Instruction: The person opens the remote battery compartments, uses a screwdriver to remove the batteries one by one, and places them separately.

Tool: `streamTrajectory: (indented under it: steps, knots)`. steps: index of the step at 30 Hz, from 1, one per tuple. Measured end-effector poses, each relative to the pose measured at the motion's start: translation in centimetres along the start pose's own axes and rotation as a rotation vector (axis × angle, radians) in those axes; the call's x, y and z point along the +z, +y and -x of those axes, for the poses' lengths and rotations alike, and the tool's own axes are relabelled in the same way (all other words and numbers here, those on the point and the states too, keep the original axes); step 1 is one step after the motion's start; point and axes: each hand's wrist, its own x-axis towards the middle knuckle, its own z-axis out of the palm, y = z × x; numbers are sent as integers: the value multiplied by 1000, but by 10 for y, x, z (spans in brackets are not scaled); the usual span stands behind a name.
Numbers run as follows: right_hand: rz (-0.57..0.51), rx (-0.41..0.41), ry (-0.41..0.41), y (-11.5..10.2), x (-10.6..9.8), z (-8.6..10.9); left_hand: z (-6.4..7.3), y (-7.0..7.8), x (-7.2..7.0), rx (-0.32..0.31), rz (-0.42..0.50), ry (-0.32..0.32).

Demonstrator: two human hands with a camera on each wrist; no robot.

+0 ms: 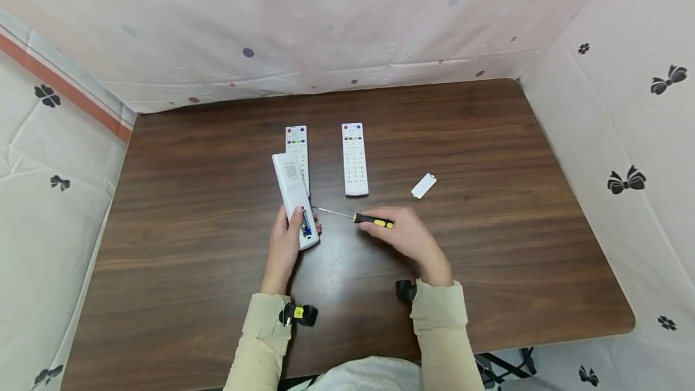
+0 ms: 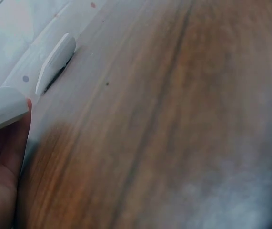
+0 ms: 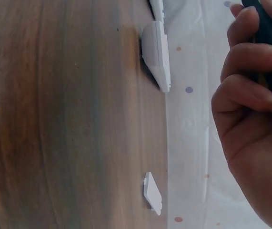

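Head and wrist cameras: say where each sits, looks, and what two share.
Head: head-worn, facing forward and down at the table; left hand, right hand, sleeves show.
Left wrist: on that wrist, facing across the table past the held remote; part of left hand shows.
Right wrist: on that wrist, facing a dotted backdrop beyond the table; right hand and screwdriver show.
Head and right wrist both show the small white cover.
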Motion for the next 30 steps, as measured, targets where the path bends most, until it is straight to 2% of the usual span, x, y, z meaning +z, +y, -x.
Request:
streamTrajectory:
  steps: [7,12,25,30]
  knots:
    - [34,92,-158,-2,5,-3,-2,-4,-2,46,-79,-4]
    - [37,138,-241,-3,7,-3,-1,-4,-2,67,-61,-33]
    - [103,95,-245,-9,12,-5,-4,-4,-1,71,-96,-20]
    - [208,66,-214,-18,17,-7,-4,-2,0,48,-107,8]
